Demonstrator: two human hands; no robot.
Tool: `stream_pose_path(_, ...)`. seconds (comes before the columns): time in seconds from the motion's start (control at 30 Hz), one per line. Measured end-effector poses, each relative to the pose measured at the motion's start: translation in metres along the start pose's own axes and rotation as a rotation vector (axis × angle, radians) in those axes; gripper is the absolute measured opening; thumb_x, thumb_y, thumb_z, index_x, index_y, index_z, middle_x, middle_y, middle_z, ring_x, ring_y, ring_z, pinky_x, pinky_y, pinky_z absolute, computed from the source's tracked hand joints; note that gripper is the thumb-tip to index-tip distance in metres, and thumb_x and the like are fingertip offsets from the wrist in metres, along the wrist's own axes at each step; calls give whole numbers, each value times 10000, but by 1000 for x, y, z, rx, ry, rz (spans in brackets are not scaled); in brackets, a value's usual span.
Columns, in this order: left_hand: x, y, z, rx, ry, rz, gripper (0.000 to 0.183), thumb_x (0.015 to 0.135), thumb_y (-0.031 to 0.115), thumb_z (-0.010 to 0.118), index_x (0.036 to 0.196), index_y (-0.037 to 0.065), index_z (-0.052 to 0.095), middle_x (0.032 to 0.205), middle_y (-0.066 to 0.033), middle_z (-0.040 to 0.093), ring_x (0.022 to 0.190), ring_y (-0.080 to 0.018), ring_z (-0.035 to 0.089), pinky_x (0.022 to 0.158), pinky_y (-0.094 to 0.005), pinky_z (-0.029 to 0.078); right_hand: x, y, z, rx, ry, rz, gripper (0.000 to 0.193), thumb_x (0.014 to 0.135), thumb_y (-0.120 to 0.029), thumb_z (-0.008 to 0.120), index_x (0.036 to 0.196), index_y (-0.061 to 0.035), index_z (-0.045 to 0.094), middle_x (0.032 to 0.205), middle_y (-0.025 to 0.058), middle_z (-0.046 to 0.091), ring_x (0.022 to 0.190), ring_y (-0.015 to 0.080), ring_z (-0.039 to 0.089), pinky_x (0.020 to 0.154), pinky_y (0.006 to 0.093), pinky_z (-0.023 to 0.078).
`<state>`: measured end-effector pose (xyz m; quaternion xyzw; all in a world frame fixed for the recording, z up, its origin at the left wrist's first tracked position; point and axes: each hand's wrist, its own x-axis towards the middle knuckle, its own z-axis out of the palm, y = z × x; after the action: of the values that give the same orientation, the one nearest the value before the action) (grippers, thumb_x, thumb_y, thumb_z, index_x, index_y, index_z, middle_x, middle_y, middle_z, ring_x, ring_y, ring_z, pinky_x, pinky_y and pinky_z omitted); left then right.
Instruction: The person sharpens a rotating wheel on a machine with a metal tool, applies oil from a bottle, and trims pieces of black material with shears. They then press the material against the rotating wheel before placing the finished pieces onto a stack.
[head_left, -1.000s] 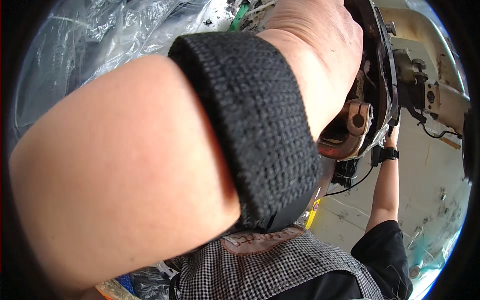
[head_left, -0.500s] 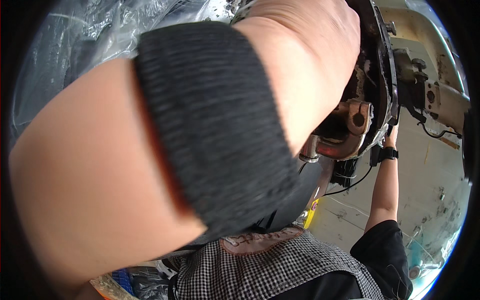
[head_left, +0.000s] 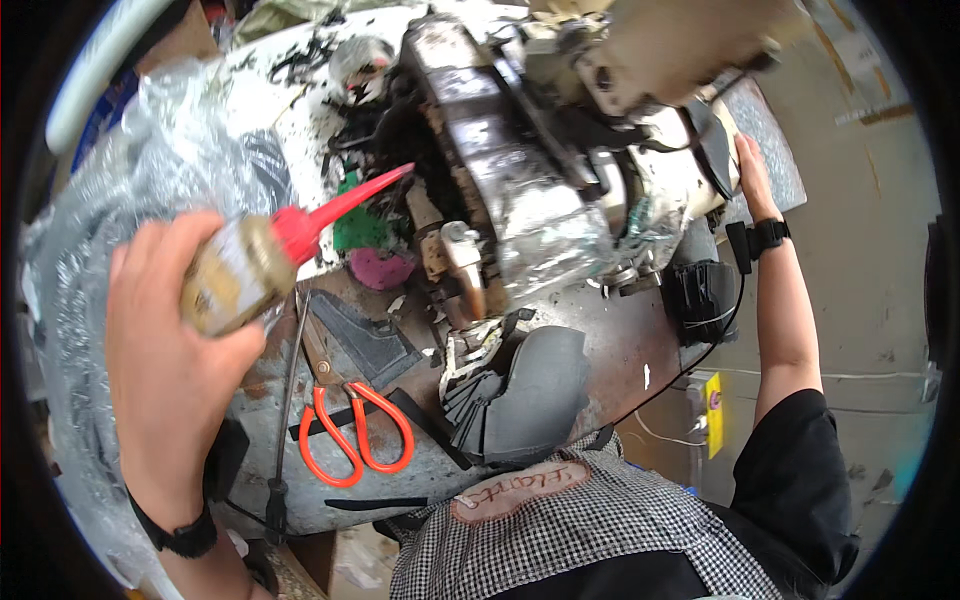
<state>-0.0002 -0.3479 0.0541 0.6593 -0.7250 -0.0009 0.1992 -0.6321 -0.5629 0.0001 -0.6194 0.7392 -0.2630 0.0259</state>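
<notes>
A squeeze bottle point(head_left: 235, 275) with a yellowish body and a red pointed nozzle is in my left hand point(head_left: 165, 320), whose fingers and thumb wrap round it. The nozzle slants up to the right, toward the metal machine point(head_left: 480, 130). That machine is dark and shiny, partly covered in clear film. My right hand point(head_left: 757, 180) lies along the pale rounded right end of the machine, fingers stretched out; some fingers are hidden behind it. Below the machine, red-handled scissors point(head_left: 365, 430) lie on the worktable point(head_left: 265, 400).
Grey cut pieces point(head_left: 535, 395) are stacked at the near edge, with another grey piece point(head_left: 355, 335) beside the scissors. A thin metal rod point(head_left: 290, 420) lies left of them. Dark scraps litter the far table. Crumpled clear plastic point(head_left: 100, 240) covers the left side.
My left arm, which filled much of the view, has drawn back to the left, and the bottle now shows in that hand. The right hand stays by the machine's right end.
</notes>
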Motion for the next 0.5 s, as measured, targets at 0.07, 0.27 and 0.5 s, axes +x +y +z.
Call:
stream_pose_path(0.07,-11,5,-14,-110,-32,-65,517,543,6,698,1046,37,583,947,-105,575,900,-268,553,833,-355,447,-6,-20,5,-30,-2,31,566,945,-457,412,1235,13,538,1239,244,563,1186,359,506,1004,391,362)
stream_pose_path(0.27,-21,80,-18,-980,-580,-254,613,640,94,832,1170,31,530,1102,-48,601,1039,-131,566,903,-306,466,-16,-22,0,-119,79,90,584,924,-498,413,1257,-29,514,1223,303,532,1192,443,467,1026,470,349)
stream_pose_path(0.5,-35,166,49,-1861,-992,-600,519,885,58,614,1347,14,384,1224,-74,545,1131,-176,545,984,-344,436,-15,-18,9,-58,1,90,681,921,-521,428,1385,-24,400,1355,295,433,1291,430,374,1082,479,288)
